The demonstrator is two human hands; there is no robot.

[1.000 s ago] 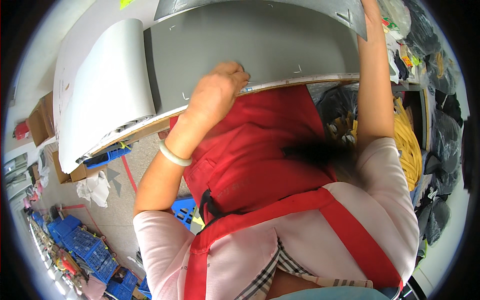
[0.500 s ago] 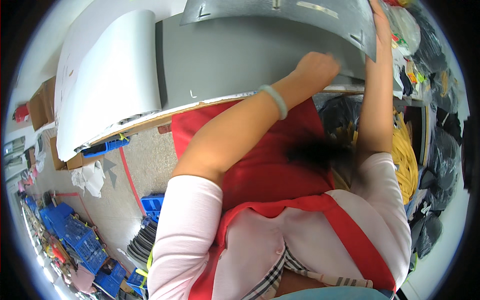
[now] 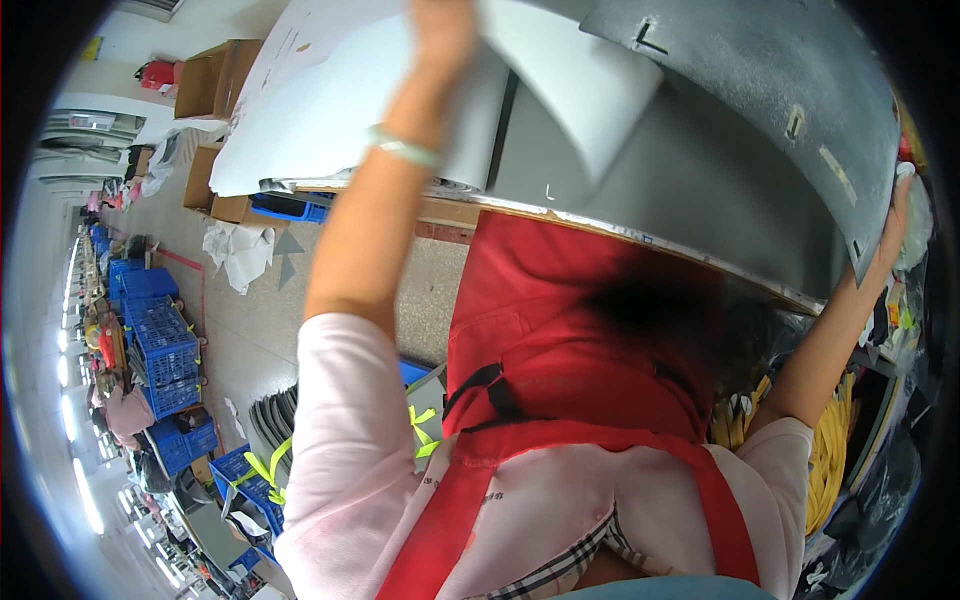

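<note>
You stood hard against the edge of the work table (image 3: 470, 212), your red apron (image 3: 560, 350) pressed to it, and you reached across with both arms spread wide, which looked like the only way to manage a sheet as broad as the grey one (image 3: 740, 130). That large grey sheet was lifted off the table and curled over toward you, its dark underside with small slots and pale tabs facing the camera, so it arched above the flat grey layer that lay beneath it. Your right hand (image 3: 893, 232) was up at the sheet's far right corner, fingers wrapped about the edge and closed on it, holding that corner raised; the arm ran nearly straight to get there. Your left hand (image 3: 443, 30) was raised near the top of the view, a pale bangle (image 3: 403, 150) on the wrist, and it met the curled white sheet (image 3: 350, 100) where that overlapped the grey one. It was blurred and partly cut by the rim, so I could not tell whether the fingers were clamped on the white sheet or only pressed against it. The white sheet bowed down over the table's left end, likely because nothing held it flat. Beyond, blue crates (image 3: 160, 345) and cardboard boxes (image 3: 205, 75) stood on the floor, well apart from you.
</note>
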